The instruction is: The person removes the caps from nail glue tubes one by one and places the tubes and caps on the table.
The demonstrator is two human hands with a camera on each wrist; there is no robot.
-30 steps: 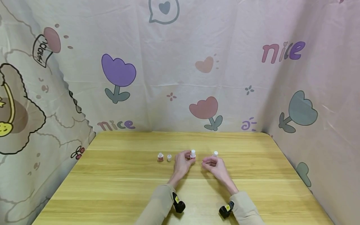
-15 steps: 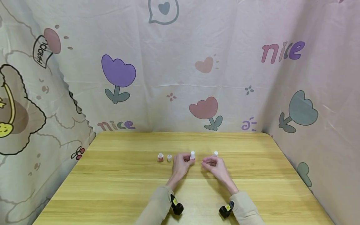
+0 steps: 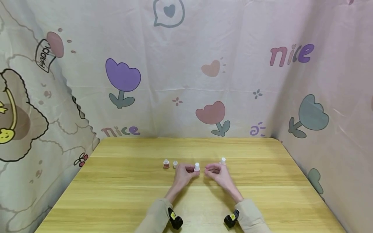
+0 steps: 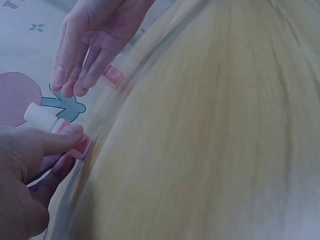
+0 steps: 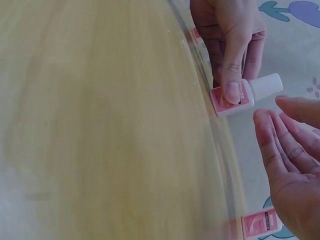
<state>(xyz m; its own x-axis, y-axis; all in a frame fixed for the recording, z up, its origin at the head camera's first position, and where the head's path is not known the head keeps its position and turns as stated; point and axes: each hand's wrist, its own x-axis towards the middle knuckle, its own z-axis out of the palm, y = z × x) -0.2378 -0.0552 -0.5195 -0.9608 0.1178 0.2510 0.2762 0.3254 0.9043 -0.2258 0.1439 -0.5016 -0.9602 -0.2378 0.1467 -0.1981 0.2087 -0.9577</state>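
My left hand [image 3: 183, 176] pinches a small bottle [image 5: 232, 101] between thumb and fingers. It has a pink label and a tall white cap [image 5: 266, 87], and stands upright. To its right, my right hand [image 3: 221, 177] has its fingers loosely bent and holds nothing; in the right wrist view its fingertips [image 5: 263, 120] are close to the cap. A second bottle [image 5: 261, 223] of the same kind stands behind the right hand, only its white cap [image 3: 223, 160] showing clearly in the head view.
Left of my left hand stands an uncapped bottle [image 3: 166, 164] with a red label and white neck. A loose white cap [image 3: 175, 164] is beside it, partly close behind the hand. The wooden table [image 3: 116, 194] ends at a printed cloth [image 3: 169, 110] at the back.
My left hand has brought its bottle nearer to me and slightly left. The right hand has shifted a little left and nearer, staying beside the bottle with nothing in its fingers.
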